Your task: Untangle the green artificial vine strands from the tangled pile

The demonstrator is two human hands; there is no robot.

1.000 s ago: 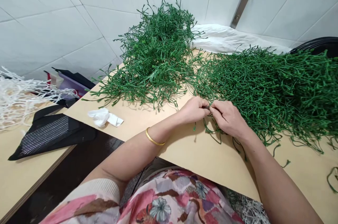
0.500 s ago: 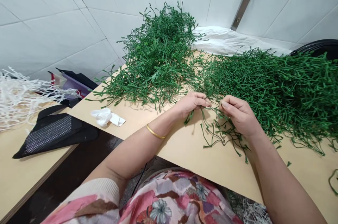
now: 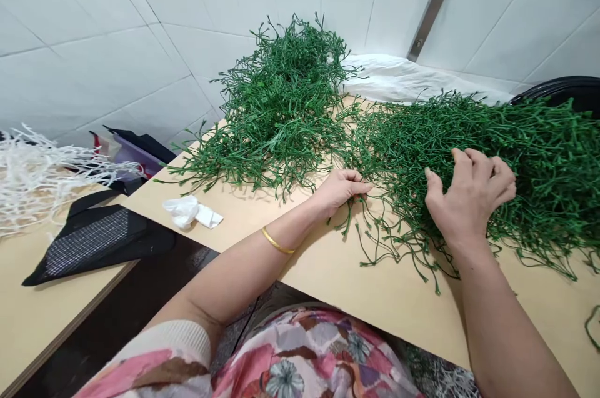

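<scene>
Between the thumb and fingers of my left hand (image 3: 342,190) a thin green plastic stem (image 3: 345,218) is pinched, its branched end hanging down. My right hand (image 3: 471,195) is raised with fingers spread over the right-hand heap of green plastic stems (image 3: 539,160); nothing shows in it. Loose stems (image 3: 382,242) stray from that heap onto the bare tabletop between my hands. A second, taller heap of the same stems (image 3: 285,95) stands behind my left hand. Each stem is thin and curved, with small forked tips.
A crumpled white tissue (image 3: 185,210) lies at the table's left edge. On a separate table (image 3: 70,317) sit a black mesh pouch (image 3: 89,238) and a pile of white plastic strands (image 3: 37,173). White sheeting (image 3: 389,76) runs along the tiled wall, and something round and black (image 3: 557,89) stands at the back right.
My right hand has parted from my left, moved right and up over the heap, and opened. My left hand has stayed nearly in place, still pinching.
</scene>
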